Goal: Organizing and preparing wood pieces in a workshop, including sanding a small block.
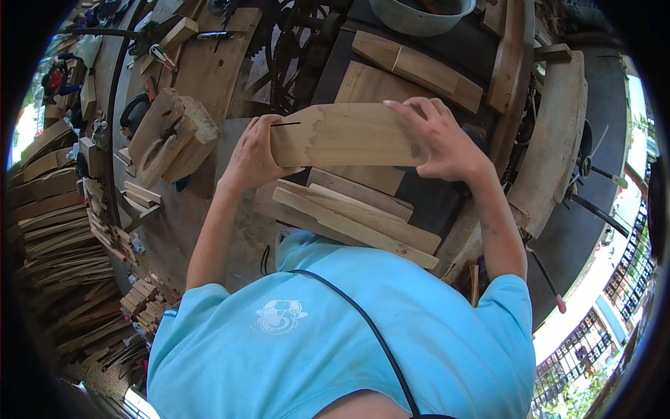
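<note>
Left hand (246, 159): closed about the left end of a pale brown, flat wooden board with one sloped upper corner, fingers at the back, thumb along the lower edge. Right hand (452, 145): fingers parted, gripping the same board across its width near the right end, fingertips at the upper edge, thumb at the lower.

Wooden board (349, 136), one: held up level between both hands, in front of the person's light blue short-sleeved shirt (335, 328); jagged-edged patch and thin black line toward its left end, dark round spot toward its right.

Container, one: round, pale grey basin (413, 25), beyond the board and slightly right, cut off by the upper edge of view. Contents: an orange-brown item, kind unclear.

Wider flat wooden panel (366, 82), one: directly behind the board, partly covered by it, over a dark desk (328, 87).

Long pale wooden strips (356, 218), several: piled just on the near side of the board.

Thick light-brown wooden piece (419, 68), one: beyond the board, to its right.

Chunky cut wooden block (171, 143), one: left of the board, well apart.

Screwdriver with red-and-white handle (162, 57), one: beyond the board, far to its left.
</note>
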